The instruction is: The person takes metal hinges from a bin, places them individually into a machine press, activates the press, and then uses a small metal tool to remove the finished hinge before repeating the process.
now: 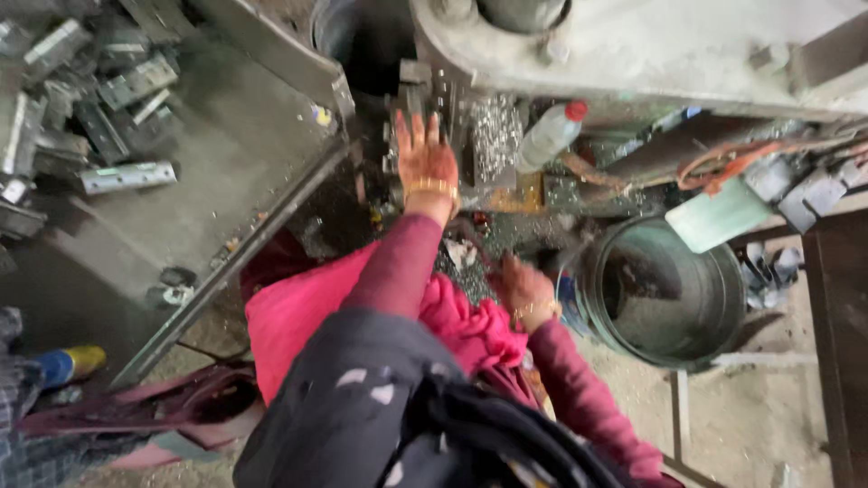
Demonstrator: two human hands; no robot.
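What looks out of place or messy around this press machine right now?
A plastic bottle with a red cap lies tilted on the machine bed, beside loose shiny metal bits. The left hand reaches flat right next to them.

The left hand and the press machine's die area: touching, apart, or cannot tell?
Cannot tell. In the head view the left hand reaches flat over the die area, but motion blur hides any contact or gap.

The left hand (425,163) lies at upper centre of the frame, fingers extended and spread, palm down against the dark press bed (411,90) with its small metal parts. The right hand (524,291) sits at centre, fingers curled loosely, just beside the rim of the round metal bucket (723,271); what it holds cannot be told.
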